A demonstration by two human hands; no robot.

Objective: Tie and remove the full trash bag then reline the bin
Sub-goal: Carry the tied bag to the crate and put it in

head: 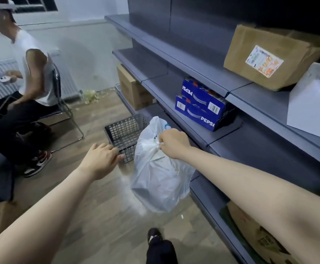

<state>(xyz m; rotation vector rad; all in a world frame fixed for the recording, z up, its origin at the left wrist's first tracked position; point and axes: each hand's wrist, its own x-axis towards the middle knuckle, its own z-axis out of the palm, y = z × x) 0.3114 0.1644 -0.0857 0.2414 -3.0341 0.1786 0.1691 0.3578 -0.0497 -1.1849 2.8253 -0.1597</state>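
Bare forearms reach forward over wood floor (102, 216). Right hand (173, 142) fisted on knotted neck of white trash bag (161, 180), bag full, beside grey shelving (222, 149); lifted or resting, hard to tell. Left hand (103, 158) spread, fingertips at rim of black mesh bin (125, 132), unlined behind bag.

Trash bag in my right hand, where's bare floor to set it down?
Bare wood floor lies under the trash bag, between the shelving base and your shoe. It is crowded further left: the mesh bin, chair and a seated person's sneakers.
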